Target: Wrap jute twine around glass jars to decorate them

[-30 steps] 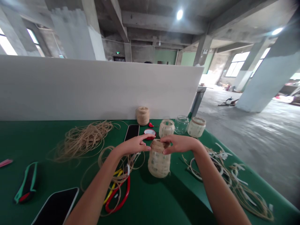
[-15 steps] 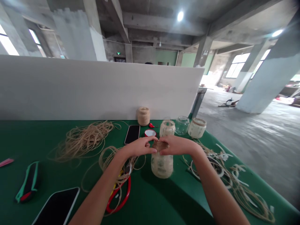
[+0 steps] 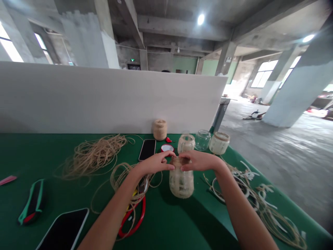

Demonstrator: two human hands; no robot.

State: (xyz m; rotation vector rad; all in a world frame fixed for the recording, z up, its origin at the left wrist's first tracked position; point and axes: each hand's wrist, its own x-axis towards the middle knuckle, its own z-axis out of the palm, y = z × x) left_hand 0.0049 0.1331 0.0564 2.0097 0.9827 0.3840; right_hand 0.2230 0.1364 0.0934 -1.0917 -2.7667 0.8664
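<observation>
A glass jar partly wrapped in pale woven strips [image 3: 181, 182] stands upright on the green table [image 3: 65, 194] in front of me. My left hand [image 3: 155, 163] pinches its rim from the left side. From the right, my right hand [image 3: 198, 160] grips the same rim with curled fingers. Both hands are closed on the jar's neck, which they partly hide.
Behind stand a twine spool [image 3: 159, 129], a red lid [image 3: 167, 148], a phone [image 3: 147, 149] and three more jars [image 3: 202, 140]. Loose fibre coils [image 3: 93, 154] lie left, strip scraps [image 3: 262, 205] right. Red-handled pliers [image 3: 132, 215], a second phone [image 3: 62, 231] and a cutter [image 3: 32, 201] lie near. A white partition [image 3: 104, 97] backs the table.
The jar has shifted a little to the right and turned slightly under both hands; the hands stay on its rim, drawn closer together than a second ago.
</observation>
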